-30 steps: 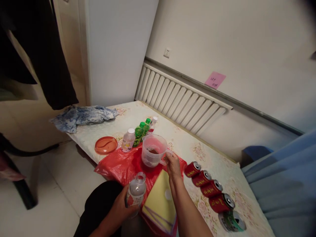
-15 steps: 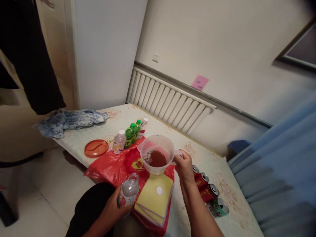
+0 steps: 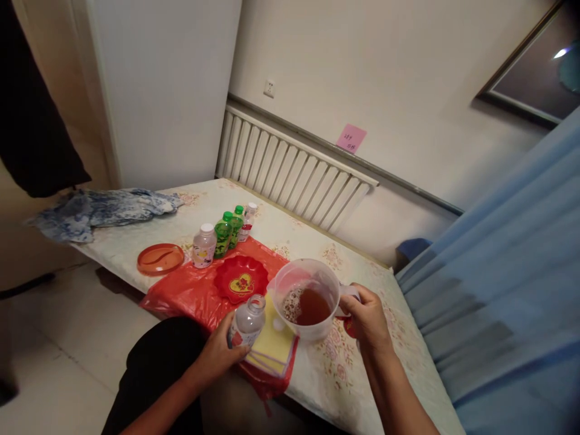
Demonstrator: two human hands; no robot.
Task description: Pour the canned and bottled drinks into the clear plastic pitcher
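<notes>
My left hand [image 3: 222,347] is wrapped round a clear bottle [image 3: 248,323] with its mouth uncapped, held slightly tilted. In my right hand [image 3: 369,320] is the handle of a translucent measuring jug [image 3: 308,302], raised to the right of the bottle. Brown, foamy liquid [image 3: 312,307] lies in the jug. Below the jug and bottle is a stack of yellow cloths [image 3: 274,341], partly covered, with a white cap [image 3: 278,324] on it. A red scalloped plate [image 3: 226,284] with a gold heart rests on a red plastic bag [image 3: 181,300] beyond the bottle.
Capped bottles stand in a row: two with white caps [image 3: 204,246] [image 3: 247,222] and two green bottles [image 3: 223,235] between them. Left of them is an orange lid [image 3: 160,258]. A blue-patterned cloth [image 3: 131,206] lies at the far left. A radiator [image 3: 290,166] runs behind the table [image 3: 312,251].
The jug has moved right and lower, uncovering the red plate, and now hides most of the cans. The bottle has come up closer to the jug. The whole view has shifted.
</notes>
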